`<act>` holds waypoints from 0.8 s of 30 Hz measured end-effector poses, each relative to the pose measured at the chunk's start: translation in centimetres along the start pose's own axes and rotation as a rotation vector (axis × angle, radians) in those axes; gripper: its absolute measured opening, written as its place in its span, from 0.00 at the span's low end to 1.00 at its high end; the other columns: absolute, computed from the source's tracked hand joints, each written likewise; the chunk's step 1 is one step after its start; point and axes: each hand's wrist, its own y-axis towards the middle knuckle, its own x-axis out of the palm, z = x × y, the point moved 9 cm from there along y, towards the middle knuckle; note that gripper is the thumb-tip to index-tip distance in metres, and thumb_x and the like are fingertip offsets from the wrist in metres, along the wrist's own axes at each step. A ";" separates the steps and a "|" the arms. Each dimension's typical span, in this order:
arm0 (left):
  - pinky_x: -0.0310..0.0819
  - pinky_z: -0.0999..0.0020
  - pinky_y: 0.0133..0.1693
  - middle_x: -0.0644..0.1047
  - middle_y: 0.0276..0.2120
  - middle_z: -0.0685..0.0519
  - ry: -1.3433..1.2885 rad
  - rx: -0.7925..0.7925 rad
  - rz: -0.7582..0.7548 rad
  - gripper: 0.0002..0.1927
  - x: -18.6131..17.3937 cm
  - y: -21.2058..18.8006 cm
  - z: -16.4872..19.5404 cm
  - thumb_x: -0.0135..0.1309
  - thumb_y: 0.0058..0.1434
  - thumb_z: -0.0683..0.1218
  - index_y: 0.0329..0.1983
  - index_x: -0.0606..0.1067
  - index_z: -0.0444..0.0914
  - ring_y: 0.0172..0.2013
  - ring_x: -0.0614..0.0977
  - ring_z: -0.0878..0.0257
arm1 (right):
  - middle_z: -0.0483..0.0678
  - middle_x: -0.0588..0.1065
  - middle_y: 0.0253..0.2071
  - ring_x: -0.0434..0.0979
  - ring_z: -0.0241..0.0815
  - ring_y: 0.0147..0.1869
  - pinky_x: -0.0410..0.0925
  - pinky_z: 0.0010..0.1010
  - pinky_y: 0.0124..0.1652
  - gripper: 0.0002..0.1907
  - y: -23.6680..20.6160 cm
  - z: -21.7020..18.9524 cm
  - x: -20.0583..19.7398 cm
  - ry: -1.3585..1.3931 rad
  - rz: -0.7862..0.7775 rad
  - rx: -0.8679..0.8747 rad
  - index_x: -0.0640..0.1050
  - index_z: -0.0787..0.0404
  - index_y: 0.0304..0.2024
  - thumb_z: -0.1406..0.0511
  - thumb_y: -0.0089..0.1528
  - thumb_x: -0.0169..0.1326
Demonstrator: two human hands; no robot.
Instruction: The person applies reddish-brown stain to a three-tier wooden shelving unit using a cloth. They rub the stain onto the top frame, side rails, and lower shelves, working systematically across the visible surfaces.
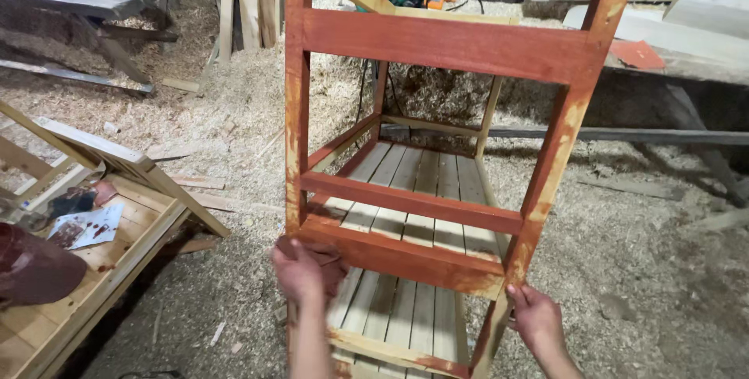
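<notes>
Your left hand (pixel 300 270) presses a stained rag (pixel 331 258) on the red wooden rack (pixel 437 44); your right hand (pixel 534 318) grips its post at 5 o'clock. Sawdust floor (pixel 647 270) surrounds.

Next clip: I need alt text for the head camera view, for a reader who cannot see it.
Two bare hands grip a tall slatted wooden shelf frame, partly stained reddish-brown: the left hand presses a stained dark-red rag against the left post, the right hand holds the right post. Sawdust-covered floor surrounds it.

Rack (pixel 437 44) top and feet cropped
</notes>
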 end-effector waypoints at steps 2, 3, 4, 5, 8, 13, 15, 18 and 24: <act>0.71 0.47 0.56 0.75 0.57 0.33 -0.113 0.155 0.106 0.29 0.4 -2.7 1.2 0.46 0.72 0.57 0.65 0.66 0.31 0.54 0.78 0.38 | 0.55 0.84 0.31 0.85 0.45 0.32 0.76 0.35 0.34 0.18 0.3 -0.2 -0.1 -0.034 0.009 -0.017 0.85 0.63 0.43 0.55 0.69 0.55; 0.71 0.48 0.55 0.74 0.57 0.33 -0.119 0.161 0.082 0.30 1.4 -4.0 1.0 0.46 0.71 0.58 0.66 0.66 0.31 0.54 0.78 0.38 | 0.55 0.83 0.31 0.85 0.46 0.32 0.76 0.36 0.33 0.19 0.4 0.1 0.1 0.028 -0.004 0.002 0.85 0.65 0.42 0.55 0.69 0.55; 0.71 0.48 0.55 0.74 0.57 0.33 -0.119 0.164 0.057 0.31 2.2 -5.3 0.5 0.46 0.70 0.58 0.66 0.66 0.32 0.54 0.78 0.38 | 0.56 0.83 0.32 0.84 0.47 0.32 0.77 0.37 0.31 0.19 0.3 0.4 0.2 0.088 -0.019 0.027 0.84 0.66 0.41 0.56 0.69 0.55; 0.71 0.48 0.55 0.74 0.57 0.33 -0.126 0.172 0.030 0.32 2.9 -5.9 0.2 0.46 0.69 0.58 0.67 0.65 0.32 0.55 0.78 0.38 | 0.54 0.83 0.33 0.84 0.46 0.32 0.77 0.37 0.31 0.18 0.3 0.7 0.5 0.173 -0.046 0.053 0.84 0.65 0.43 0.56 0.68 0.55; 0.71 0.48 0.55 0.74 0.58 0.35 0.123 0.195 -0.093 0.35 3.9 -5.1 -0.6 0.44 0.68 0.62 0.70 0.64 0.35 0.54 0.78 0.39 | 0.52 0.82 0.36 0.84 0.46 0.33 0.77 0.37 0.31 0.16 0.3 1.4 1.3 0.342 -0.107 0.108 0.83 0.63 0.46 0.57 0.66 0.55; 0.74 0.46 0.55 0.78 0.58 0.41 0.369 0.135 -0.033 0.31 1.0 -0.1 -0.3 0.39 0.73 0.65 0.62 0.72 0.38 0.53 0.80 0.40 | 0.53 0.82 0.36 0.85 0.46 0.35 0.79 0.37 0.32 0.20 0.4 1.5 0.8 0.357 -0.098 0.100 0.83 0.67 0.46 0.56 0.66 0.56; 0.74 0.45 0.53 0.78 0.55 0.40 0.289 0.140 -0.004 0.32 0.4 0.5 0.4 0.39 0.72 0.68 0.62 0.71 0.38 0.52 0.80 0.40 | 0.53 0.82 0.36 0.85 0.48 0.34 0.78 0.37 0.32 0.19 0.4 1.5 1.1 0.381 -0.140 0.109 0.83 0.67 0.46 0.56 0.66 0.55; 0.74 0.45 0.49 0.76 0.56 0.41 0.240 0.193 0.110 0.34 0.5 -0.5 1.3 0.37 0.71 0.69 0.63 0.70 0.39 0.49 0.81 0.42 | 0.53 0.83 0.35 0.85 0.47 0.35 0.77 0.38 0.33 0.18 0.5 1.5 1.1 0.378 -0.111 0.100 0.83 0.65 0.46 0.58 0.65 0.56; 0.75 0.54 0.54 0.77 0.54 0.48 0.565 0.247 -0.104 0.33 7.7 -8.3 0.5 0.26 0.74 0.68 0.53 0.74 0.42 0.50 0.81 0.51 | 0.51 0.83 0.34 0.85 0.46 0.34 0.80 0.38 0.33 0.17 0.7 1.9 1.7 0.371 -0.145 0.112 0.84 0.66 0.44 0.58 0.65 0.55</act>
